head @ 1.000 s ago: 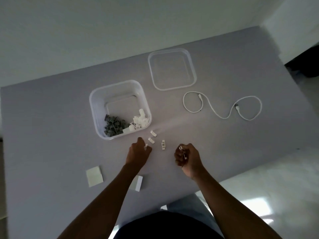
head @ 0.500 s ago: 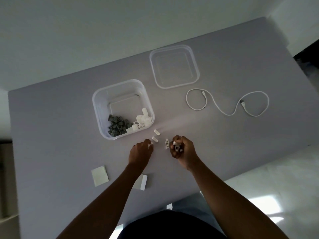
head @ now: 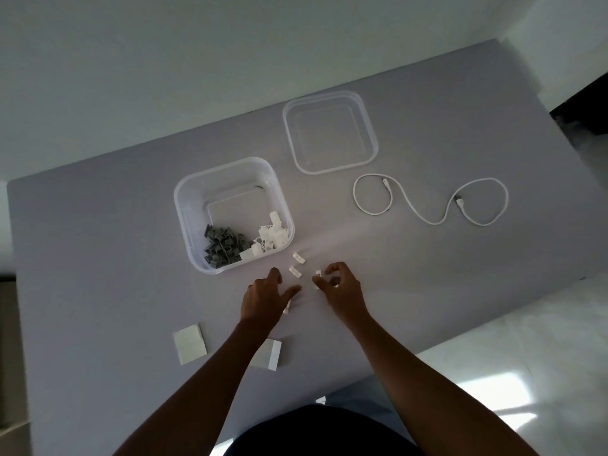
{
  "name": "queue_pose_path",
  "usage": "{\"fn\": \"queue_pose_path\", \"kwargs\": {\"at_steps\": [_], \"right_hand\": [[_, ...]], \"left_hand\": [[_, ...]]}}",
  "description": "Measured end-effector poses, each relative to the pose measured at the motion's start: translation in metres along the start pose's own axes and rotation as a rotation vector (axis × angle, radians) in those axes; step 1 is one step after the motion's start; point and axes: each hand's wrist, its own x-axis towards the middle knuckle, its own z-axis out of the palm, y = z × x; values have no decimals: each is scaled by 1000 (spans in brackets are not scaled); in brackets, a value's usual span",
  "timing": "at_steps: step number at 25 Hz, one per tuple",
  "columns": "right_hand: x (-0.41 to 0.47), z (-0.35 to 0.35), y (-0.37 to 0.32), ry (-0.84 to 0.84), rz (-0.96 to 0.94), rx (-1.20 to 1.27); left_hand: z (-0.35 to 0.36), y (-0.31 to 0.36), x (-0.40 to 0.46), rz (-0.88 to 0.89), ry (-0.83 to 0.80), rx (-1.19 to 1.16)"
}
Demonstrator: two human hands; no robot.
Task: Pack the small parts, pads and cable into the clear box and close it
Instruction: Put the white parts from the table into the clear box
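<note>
Grey table top spreads under our two hands. We see the clear box standing open on it, a heap of dark grey clips and a heap of white clips lying along its near side. Its lid rests apart, farther back and to the right, and the white cable lies in loose loops just in front of the lid. Two loose white parts sit on the table just outside the box. Our left hand lies nearly flat beside them, fingers spread, with a small white piece under its thumb side. Our right hand is curled, fingertips pinching small white pieces. Two square pads lie nearer us, one partly hidden by the left forearm
</note>
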Motion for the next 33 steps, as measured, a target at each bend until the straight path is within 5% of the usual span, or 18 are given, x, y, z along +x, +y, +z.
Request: {"fn": "queue_pose_path", "kwargs": {"at_steps": [3,12,15,18,20,22,25,29,33], "right_hand": [[-2,7,2,-40,-76,-323],[1,19,-5,-68,-106,-622],[5,14,-3,-82,-89,-491],[5,3,-4,-103,38,40],[3,-5,-10,-167,240,450],[0,-17,-21,-271,353,700],[-2,-32,-34,-453,254,814],[4,-27,-47,-359,198,729],[17,4,-46,-28,-13,121]], "left_hand": [[0,-6,-7,-130,-96,85],[2,6,8,-133,-252,124],[2,5,10,-83,-256,105],[2,-3,15,-109,-299,-8],[-4,-4,16,-194,-369,-254],[-17,2,11,-348,-452,-769],[-47,6,3,-432,-535,-1500],[-76,6,1,-368,-526,-1805],[-87,12,5,-340,-490,-1906]]}}
